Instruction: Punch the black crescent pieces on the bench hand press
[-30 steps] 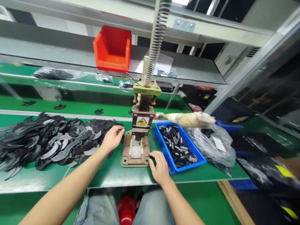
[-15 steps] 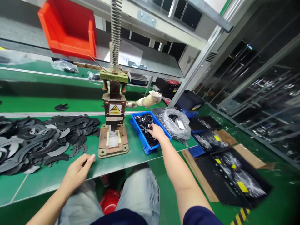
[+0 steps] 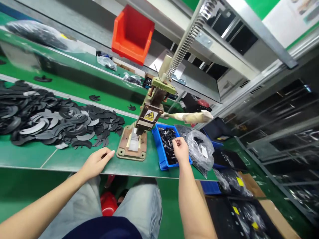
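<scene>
My right hand (image 3: 181,150) is over the blue bin (image 3: 162,158) with its fingers pinched together. The bin holds small black parts (image 3: 167,141); whatever is between my fingertips is too small or hidden to make out. Near the table's front edge rests my left hand (image 3: 97,161), thumb and bent fingers drawn together, nothing visible in them. Between my hands stands a hand press (image 3: 150,116) with a yellow warning label, a wrapped lever (image 3: 193,117) and a tall spring. A pale block (image 3: 134,142) sits on its base plate (image 3: 130,155).
Flat black curved pieces (image 3: 62,122) lie heaped on the left of the green table (image 3: 79,159). An orange-red bin (image 3: 133,35) sits on the shelf above. Right of the blue bin lies a clear plastic bag (image 3: 199,149). Boxes with bagged parts (image 3: 245,212) stand lower right.
The camera view has tilted and shifted, so the press now leans in the picture. My right hand stays at the blue bin, its fingers now more bunched. My left hand remains by the table edge.
</scene>
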Tool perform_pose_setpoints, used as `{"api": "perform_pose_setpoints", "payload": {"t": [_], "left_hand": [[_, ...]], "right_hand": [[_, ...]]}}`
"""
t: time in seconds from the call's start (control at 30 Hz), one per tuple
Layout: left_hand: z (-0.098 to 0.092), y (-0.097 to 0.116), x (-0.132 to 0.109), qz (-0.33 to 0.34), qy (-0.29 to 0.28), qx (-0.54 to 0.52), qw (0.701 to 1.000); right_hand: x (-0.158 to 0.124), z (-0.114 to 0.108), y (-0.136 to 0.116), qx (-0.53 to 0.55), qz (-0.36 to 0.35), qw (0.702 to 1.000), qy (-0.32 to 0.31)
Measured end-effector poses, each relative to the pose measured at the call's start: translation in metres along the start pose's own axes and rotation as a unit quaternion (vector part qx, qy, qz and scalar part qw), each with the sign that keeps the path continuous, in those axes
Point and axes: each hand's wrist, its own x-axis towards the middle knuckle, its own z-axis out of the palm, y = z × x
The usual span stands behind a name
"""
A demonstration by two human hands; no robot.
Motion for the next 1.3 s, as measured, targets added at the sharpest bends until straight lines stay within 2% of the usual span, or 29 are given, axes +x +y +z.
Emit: {"api": "perform_pose_setpoints", "payload": {"t": [0.1, 0.23, 0.33, 0.43, 0.53, 0.63, 0.83, 1.03, 1.1, 1.17, 1.23, 1.3], "left_hand": [[0.005, 0.024, -0.009, -0.016, -0.009, -0.089, 0.996], [0.019, 0.065, -0.025, -0.028, -0.104, -0.208, 0.972], [0.025, 0.081, -0.034, -0.014, -0.137, -0.221, 0.966], [0.022, 0.082, -0.04, 0.032, -0.116, -0.155, 0.981], [0.014, 0.077, -0.045, 0.114, -0.091, -0.091, 0.985], [0.008, 0.075, -0.049, 0.166, -0.078, -0.085, 0.979], [0.006, 0.077, -0.052, 0.135, -0.095, -0.083, 0.983], [0.006, 0.077, -0.055, 0.13, -0.105, -0.085, 0.982], [0.005, 0.078, -0.056, 0.104, -0.116, -0.1, 0.983], [0.005, 0.078, -0.055, 0.035, -0.143, -0.145, 0.978], [0.007, 0.078, -0.052, -0.06, -0.185, -0.22, 0.956], [0.009, 0.076, -0.049, -0.141, -0.231, -0.293, 0.917]], "right_hand": [[-0.049, 0.017, -0.033, 0.095, -0.084, 0.992, 0.022], [-0.113, 0.053, -0.076, 0.192, -0.19, 0.962, -0.028], [-0.136, 0.067, -0.095, 0.231, -0.262, 0.935, -0.066], [-0.142, 0.07, -0.103, 0.244, -0.313, 0.915, -0.069], [-0.144, 0.072, -0.104, 0.267, -0.303, 0.912, -0.07], [-0.148, 0.076, -0.104, 0.294, -0.292, 0.908, -0.065], [-0.152, 0.081, -0.103, 0.309, -0.279, 0.907, -0.062], [-0.153, 0.08, -0.101, 0.31, -0.282, 0.906, -0.057], [-0.15, 0.079, -0.101, 0.3, -0.289, 0.908, -0.056], [-0.146, 0.077, -0.102, 0.282, -0.302, 0.908, -0.06], [-0.141, 0.075, -0.104, 0.263, -0.325, 0.905, -0.075], [-0.137, 0.074, -0.107, 0.248, -0.352, 0.897, -0.101]]}}
